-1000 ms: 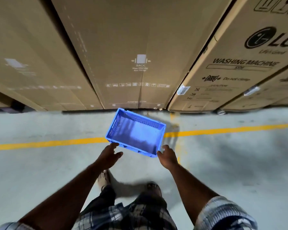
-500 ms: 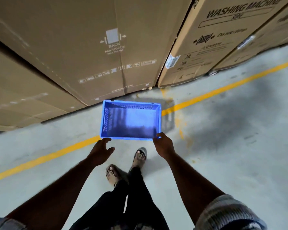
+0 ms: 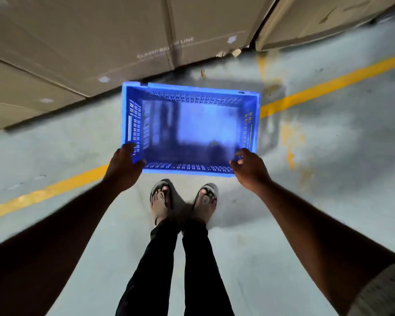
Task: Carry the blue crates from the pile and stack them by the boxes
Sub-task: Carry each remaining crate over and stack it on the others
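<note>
Blue crate [image 3: 192, 124], empty and mouth up, hangs just short of the cardboard boxes [image 3: 100, 42], above the floor [image 3: 328, 179]. My left grip [image 3: 123, 165] and right grip [image 3: 249, 169] each clasp a near corner of its rim. I judge this the set-down step: next, lower it level beside the boxes, then let go.
</note>
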A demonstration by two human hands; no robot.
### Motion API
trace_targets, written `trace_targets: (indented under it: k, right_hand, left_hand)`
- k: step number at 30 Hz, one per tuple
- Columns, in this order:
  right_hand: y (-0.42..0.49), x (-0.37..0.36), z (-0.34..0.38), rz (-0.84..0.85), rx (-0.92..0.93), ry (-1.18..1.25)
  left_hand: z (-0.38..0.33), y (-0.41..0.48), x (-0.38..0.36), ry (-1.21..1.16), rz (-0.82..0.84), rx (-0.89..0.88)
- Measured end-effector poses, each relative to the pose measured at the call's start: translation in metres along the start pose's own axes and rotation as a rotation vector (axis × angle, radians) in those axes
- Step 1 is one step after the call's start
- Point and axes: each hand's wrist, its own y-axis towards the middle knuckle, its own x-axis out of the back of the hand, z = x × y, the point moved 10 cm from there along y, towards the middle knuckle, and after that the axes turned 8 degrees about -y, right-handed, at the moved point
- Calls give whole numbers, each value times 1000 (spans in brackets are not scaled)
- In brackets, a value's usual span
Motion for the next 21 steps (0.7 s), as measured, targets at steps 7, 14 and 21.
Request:
trace_targets:
  k: [7, 14, 21]
  right_hand:
    - [92, -30, -24, -99, -76, -197]
    - [141, -36, -37, -269, -124, -252]
    - [153, -14, -46, -535, -154, -205]
  left_hand:
    - [25, 94, 1, 188, -187, -37]
    - [57, 159, -1, 96, -259, 74]
    - [69, 184, -14, 113, -200, 155]
